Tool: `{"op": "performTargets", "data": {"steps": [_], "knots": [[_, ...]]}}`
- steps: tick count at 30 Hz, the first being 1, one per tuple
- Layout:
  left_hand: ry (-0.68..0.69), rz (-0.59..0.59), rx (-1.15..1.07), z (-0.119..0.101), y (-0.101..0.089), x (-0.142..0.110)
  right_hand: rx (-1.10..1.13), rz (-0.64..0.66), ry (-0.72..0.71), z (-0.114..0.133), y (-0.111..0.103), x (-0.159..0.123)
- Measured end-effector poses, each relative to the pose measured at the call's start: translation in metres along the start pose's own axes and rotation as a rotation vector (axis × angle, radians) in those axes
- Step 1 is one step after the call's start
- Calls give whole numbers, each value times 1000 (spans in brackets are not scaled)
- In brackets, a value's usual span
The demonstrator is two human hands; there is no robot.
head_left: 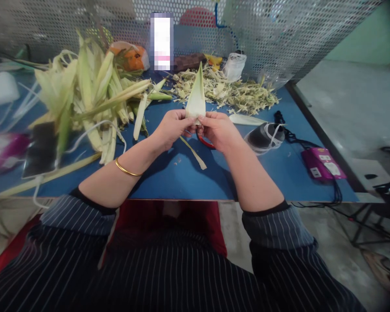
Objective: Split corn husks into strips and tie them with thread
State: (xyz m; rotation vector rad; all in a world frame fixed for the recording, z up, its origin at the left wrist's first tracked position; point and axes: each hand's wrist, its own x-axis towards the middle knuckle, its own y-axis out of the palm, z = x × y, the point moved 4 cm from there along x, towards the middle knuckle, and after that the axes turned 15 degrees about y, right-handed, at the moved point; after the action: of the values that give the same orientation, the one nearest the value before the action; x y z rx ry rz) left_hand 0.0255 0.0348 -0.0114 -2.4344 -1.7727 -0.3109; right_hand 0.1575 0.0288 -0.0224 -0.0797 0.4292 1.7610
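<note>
A pale corn husk (196,97) stands upright between my hands, its green tip pointing away from me. My left hand (173,128) pinches its lower left edge with thumb and fingers. At the lower right edge, my right hand (220,130) is closed on the same husk. Partly hidden under my right hand is a red curved loop (207,142) like a scissors handle; whether the hand touches it I cannot tell. A narrow strip of husk (195,154) lies on the blue table (182,182) just below my hands.
A large heap of corn husks (91,86) covers the left, beside a dark phone (40,149) with a white cable. Shredded husk scraps (243,97) lie behind my hands. To the right are a dark cord-wrapped object (264,136) and a purple box (323,162). Perforated metal (263,34) rises behind.
</note>
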Motion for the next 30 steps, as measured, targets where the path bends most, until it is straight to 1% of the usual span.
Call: {"op": "performTargets", "data": {"steps": [5,8,11,16,20,22,24,27,30], "knots": [[26,-44,89,2,-1,0,21,-20,49,-1,1,0],[60,-91,160,4,-5,2,48,1,85,-1,2,-2],[69,-88,182,6,-7,4,23,-23,87,0,1,-4],[99,-35,198,6,-7,4,-128,-160,-41,6,-4,-6],[159,43,187,5,-5,4,-169,-247,-84,8,-8,-4],[163,61,169,4,-5,4,-187,-260,-108,9,-9,-4],[119,41,120,4,-6,4,-214,-245,-138,9,-8,-3],[44,-21,39,6,-6,3,-294,-219,-201,8,-3,-5],[46,-72,24,9,-7,3,-336,-196,-224,7,1,-5]]}}
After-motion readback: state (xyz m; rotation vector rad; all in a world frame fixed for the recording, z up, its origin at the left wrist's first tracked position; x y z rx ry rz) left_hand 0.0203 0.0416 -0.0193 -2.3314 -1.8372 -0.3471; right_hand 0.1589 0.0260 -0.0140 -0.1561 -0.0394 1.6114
